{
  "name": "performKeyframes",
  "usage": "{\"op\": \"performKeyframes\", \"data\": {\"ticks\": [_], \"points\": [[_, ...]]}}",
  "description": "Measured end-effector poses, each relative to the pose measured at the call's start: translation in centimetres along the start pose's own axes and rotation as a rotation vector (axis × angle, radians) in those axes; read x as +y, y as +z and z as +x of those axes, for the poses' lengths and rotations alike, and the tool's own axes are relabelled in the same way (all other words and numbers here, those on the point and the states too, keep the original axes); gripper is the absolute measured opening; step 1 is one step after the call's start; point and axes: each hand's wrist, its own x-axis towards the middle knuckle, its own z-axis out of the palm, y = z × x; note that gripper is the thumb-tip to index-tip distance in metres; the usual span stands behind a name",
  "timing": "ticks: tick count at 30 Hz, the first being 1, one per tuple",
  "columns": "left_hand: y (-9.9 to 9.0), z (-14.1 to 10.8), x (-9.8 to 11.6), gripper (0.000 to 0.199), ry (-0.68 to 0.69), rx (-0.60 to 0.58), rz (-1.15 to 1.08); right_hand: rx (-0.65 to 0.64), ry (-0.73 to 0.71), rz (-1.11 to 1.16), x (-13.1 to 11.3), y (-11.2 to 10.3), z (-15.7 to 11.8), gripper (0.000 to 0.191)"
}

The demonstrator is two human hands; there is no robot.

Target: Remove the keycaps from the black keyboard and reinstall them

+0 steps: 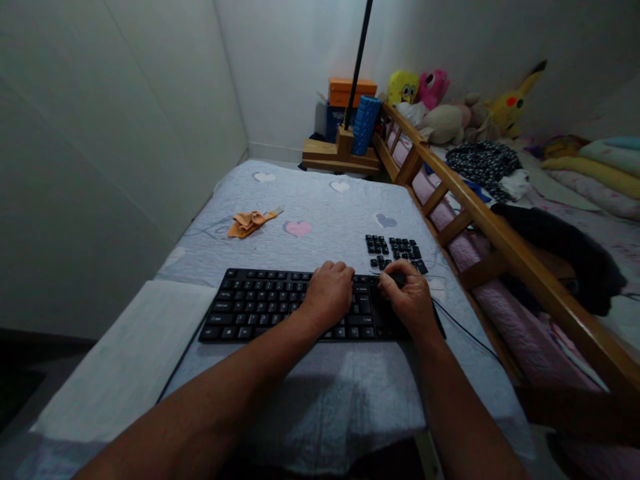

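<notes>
A black keyboard (pixel 265 303) lies crosswise on the quilted cover. My left hand (pixel 330 290) rests on its right-middle keys, fingers bent over toward the far edge and pressing it down. Over the keyboard's right end, my right hand (pixel 410 293) is closed in a pinch on a small dark tool (pixel 399 279), mostly hidden by the fingers; its kind is unclear. Below that hand, the number pad area (pixel 384 313) looks dark and without keycaps. Just beyond the right hand, loose black keycaps (pixel 405 248) lie in rows on the cover.
An orange cloth (pixel 247 223) and a brush (pixel 274 213) lie beyond the keyboard. White sheet material (pixel 125 353) covers the left side. A black cable (pixel 470 333) runs off right toward a wooden bed rail (pixel 480 227). Boxes (pixel 353 92) and a blue roller (pixel 367 127) stand behind.
</notes>
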Motion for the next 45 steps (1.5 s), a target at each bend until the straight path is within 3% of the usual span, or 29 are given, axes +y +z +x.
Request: {"op": "performKeyframes", "data": {"ticks": [5, 11, 16, 19, 24, 28, 31, 36, 40, 45], "points": [[0.1, -0.1, 0.0, 0.019, 0.002, 0.006, -0.012, 0.023, 0.035, 0.064, 0.1, 0.0, 0.1, 0.013], [0.1, -0.4, 0.2, 0.038, 0.072, 0.177, -0.084, -0.137, 0.034, 0.243, -0.3, 0.2, 0.0, 0.013], [-0.7, -0.2, 0.2, 0.017, 0.147, 0.137, -0.1, -0.248, 0.125, 0.512, -0.7, 0.1, -0.2, 0.016], [-1.2, -0.1, 0.1, 0.016, 0.167, 0.11, -0.078, -0.211, 0.183, 0.574, -0.5, 0.0, -0.1, 0.018], [-2.2, 0.1, -0.2, 0.017, 0.148, 0.071, 0.01, 0.013, 0.247, 0.634, 0.2, -0.6, 0.7, 0.023], [-3.0, 0.1, -0.3, 0.019, 0.161, 0.027, 0.11, 0.073, 0.201, 0.484, 0.3, -0.9, 1.0, 0.023], [-3.5, -0.1, -0.5, 0.02, 0.176, -0.003, 0.186, 0.083, 0.053, 0.236, 0.2, -1.1, 0.9, 0.021], [-4.5, -0.4, -1.3, 0.02, 0.169, -0.017, 0.25, -0.146, -0.215, -0.075, 0.0, -0.9, 0.7, 0.017], [-5.2, -0.5, -1.9, 0.019, 0.146, -0.027, 0.244, -0.291, -0.234, -0.13, -0.2, -0.7, 0.4, 0.017], [-4.9, -0.8, -2.0, 0.018, 0.104, 0.03, 0.153, -0.299, -0.204, -0.102, -0.3, -0.4, 0.2, 0.021]]}}
